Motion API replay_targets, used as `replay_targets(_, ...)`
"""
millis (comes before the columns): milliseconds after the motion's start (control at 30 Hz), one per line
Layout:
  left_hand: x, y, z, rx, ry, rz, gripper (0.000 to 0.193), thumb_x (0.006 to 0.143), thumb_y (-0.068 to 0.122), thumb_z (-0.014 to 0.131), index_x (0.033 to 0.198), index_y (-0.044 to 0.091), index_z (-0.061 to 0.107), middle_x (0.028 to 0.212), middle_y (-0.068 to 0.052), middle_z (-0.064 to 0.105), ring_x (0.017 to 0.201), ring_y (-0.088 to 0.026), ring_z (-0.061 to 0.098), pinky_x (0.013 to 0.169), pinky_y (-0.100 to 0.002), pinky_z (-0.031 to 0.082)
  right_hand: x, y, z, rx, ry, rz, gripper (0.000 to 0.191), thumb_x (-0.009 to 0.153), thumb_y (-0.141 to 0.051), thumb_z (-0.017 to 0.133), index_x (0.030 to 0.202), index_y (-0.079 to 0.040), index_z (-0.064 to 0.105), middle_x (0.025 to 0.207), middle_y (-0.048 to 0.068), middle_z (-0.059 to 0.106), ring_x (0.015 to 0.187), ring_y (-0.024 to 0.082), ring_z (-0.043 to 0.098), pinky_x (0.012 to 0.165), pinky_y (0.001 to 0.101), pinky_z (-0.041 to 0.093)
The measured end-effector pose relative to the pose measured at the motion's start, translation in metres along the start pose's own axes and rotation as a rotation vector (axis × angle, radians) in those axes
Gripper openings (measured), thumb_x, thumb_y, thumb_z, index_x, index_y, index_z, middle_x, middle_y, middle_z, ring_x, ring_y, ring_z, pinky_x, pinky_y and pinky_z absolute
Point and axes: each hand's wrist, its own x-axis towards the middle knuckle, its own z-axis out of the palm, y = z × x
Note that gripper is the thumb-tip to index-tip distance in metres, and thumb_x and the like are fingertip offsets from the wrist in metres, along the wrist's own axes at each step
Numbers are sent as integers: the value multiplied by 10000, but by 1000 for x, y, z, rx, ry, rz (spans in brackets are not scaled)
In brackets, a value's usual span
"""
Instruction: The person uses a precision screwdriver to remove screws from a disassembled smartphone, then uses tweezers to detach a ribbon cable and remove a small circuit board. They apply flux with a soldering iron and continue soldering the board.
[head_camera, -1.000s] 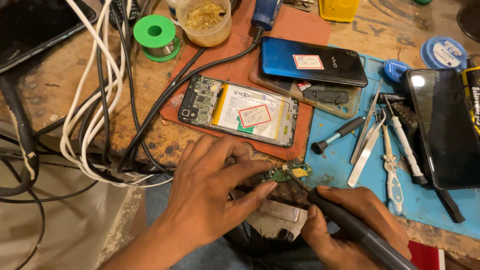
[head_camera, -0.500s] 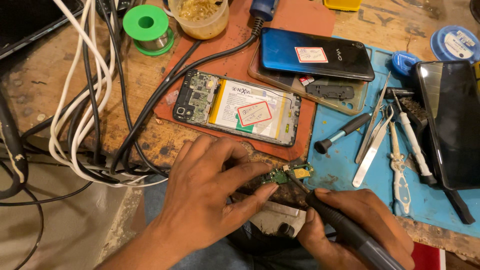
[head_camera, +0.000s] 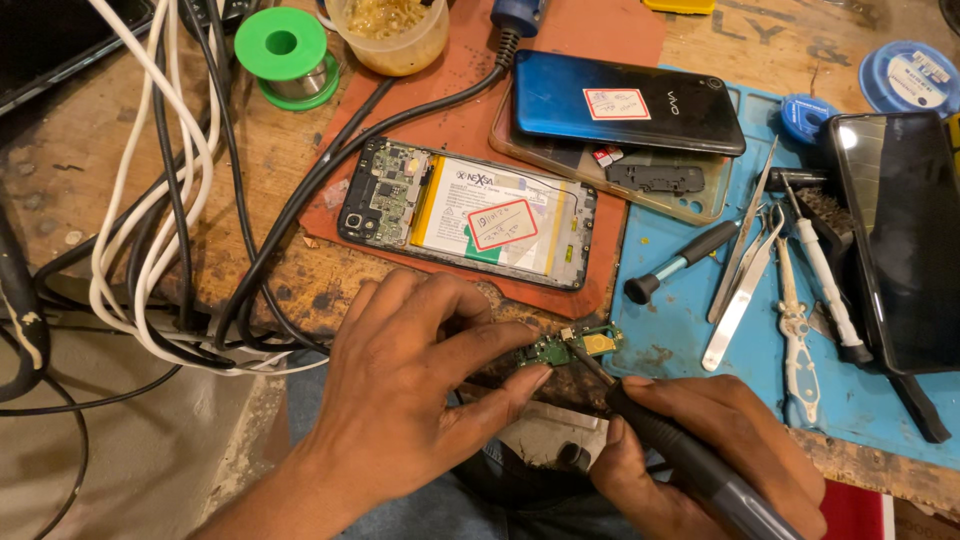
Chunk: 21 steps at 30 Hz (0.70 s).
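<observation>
Scarred wooden bench (head_camera: 300, 170), orange mat (head_camera: 610, 30), blue mat (head_camera: 690, 350)

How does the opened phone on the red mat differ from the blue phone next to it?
The opened phone has its back cover off, showing its circuit board and white battery; the blue phone is closed, with a glossy blue back. The opened phone lies straight on the red mat; the blue phone rests on a clear case. Both carry a red-bordered sticker.

"What is the person wearing?"

"Both hands are bare: the left hand (head_camera: 400, 400) and the right hand (head_camera: 700, 450) carry no gloves, rings or watch. Short, plain nails."

"Any sleeves?"

"None show; the left forearm is uncovered. Blue denim trousers (head_camera: 400, 510) show near the bottom edge."
</observation>
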Motion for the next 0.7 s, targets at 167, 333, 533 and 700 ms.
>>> replay_targets(167,-1,-1,0,-6,4,11,274,818,322,838,1015,141,777,977,-21,624,927,-246,588,749,-392,468,-1,-2,-1,19,-8,28,259,711,-43,836,936,3,716,844,150,738,769,214,785,642,282,637)
replay_targets(333,0,0,-1,-3,-8,-2,276,810,324,841,1008,140,786,966,-22,622,912,-244,585,736,-391,467,0,-4,-1,7,-2,8,252,721,-38,838,936,3,714,847,150,733,777,217,781,650,286,635)
replay_targets(533,1,0,-1,2,-9,3,277,808,324,843,1001,133,787,961,-22,621,912,-244,585,735,-395,462,0,-5,-1,20,1,27,244,721,-39,832,929,-3,709,854,148,731,792,215,778,659,283,639)
replay_targets(700,0,-1,-1,-7,-8,0,278,812,325,842,1007,136,786,962,-20,621,912,-240,585,736,-391,463,-1,-5,-2,-6,1,65,243,714,-41,826,929,-12,718,848,145,733,786,210,780,659,282,645)
